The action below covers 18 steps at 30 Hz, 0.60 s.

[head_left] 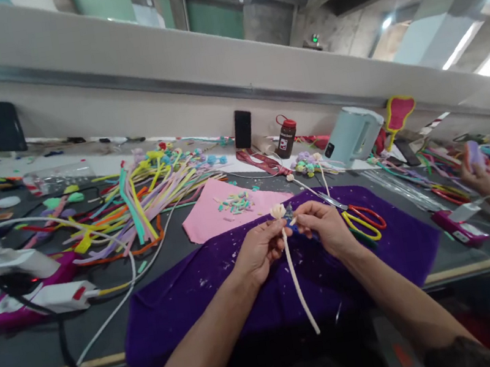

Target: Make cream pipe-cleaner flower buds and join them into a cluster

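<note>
My left hand (259, 250) is closed around a cream pipe-cleaner flower, just below its rounded head (278, 211). The flower's long cream stem (300, 292) hangs down over the purple cloth (176, 306). Close beside it, my right hand (326, 227) pinches a short cream piece (294, 221) between thumb and fingertips. A small bluish patch shows between the hands; what it is I cannot make out. Scissors (362, 219) with red and yellow handles lie on the cloth just right of my right hand.
A pink sheet (199, 218) bears small coloured clippings. Colourful pipe cleaners (150, 204) are heaped to the left, near power strips (67, 295) and looping cables. At the back stand a phone (242, 129), a bottle (287, 138) and a pale blue kettle (353, 135). Another person's hands (484, 180) are at the right.
</note>
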Tool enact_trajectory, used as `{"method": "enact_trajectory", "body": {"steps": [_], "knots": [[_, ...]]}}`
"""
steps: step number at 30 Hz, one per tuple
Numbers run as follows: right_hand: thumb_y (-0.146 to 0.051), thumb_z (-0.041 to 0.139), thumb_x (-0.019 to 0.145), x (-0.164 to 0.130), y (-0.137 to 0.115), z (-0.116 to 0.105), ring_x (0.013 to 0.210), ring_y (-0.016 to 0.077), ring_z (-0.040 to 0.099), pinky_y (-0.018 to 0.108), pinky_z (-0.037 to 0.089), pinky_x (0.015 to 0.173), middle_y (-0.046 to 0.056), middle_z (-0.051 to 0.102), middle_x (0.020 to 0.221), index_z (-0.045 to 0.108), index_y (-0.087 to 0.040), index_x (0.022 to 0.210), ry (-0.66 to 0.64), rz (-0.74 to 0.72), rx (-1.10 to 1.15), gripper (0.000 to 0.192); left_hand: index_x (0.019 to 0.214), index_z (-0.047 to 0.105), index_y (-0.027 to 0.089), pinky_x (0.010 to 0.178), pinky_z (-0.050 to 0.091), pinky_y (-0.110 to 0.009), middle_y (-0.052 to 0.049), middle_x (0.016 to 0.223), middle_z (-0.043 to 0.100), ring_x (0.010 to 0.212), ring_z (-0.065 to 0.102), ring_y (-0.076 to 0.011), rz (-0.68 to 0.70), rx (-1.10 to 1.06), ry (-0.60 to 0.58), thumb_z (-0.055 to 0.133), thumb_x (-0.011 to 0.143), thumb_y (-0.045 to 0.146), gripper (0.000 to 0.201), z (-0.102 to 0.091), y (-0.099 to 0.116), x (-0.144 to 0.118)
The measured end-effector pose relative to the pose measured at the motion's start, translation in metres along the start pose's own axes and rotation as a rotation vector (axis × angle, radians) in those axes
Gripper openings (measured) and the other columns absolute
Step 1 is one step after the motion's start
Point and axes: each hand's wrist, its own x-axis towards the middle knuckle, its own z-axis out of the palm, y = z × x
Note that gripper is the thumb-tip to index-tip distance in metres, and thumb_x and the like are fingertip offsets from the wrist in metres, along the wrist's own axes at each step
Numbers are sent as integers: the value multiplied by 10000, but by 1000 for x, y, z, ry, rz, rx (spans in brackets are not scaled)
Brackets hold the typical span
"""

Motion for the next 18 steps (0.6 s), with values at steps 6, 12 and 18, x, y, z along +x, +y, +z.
{"method": "enact_trajectory", "body": {"steps": [6,12,18], "knots": [[-266,645,706,0,8,3,498,84,503,174,348,409,-24,566,577,621,-167,776,2,-22,-25,124,717,619,90,360,265,-112,-2,619,568,413,428,-2,-10,61,-13,673,681,313,233,3,-6,3],[-297,630,716,-8,12,8,474,77,480,172,337,400,-33,548,562,609,-171,777,42,-18,-45,141,674,602,101,363,274,-132,14,532,529,383,396,-18,20,153,21,658,684,366,271,4,-9,2],[-263,632,701,-7,10,5,409,59,454,154,303,345,-30,565,543,621,-157,725,-35,81,-12,109,611,565,118,345,244,-149,41,427,459,341,344,-27,78,256,39,640,690,403,305,2,-10,3]]}}
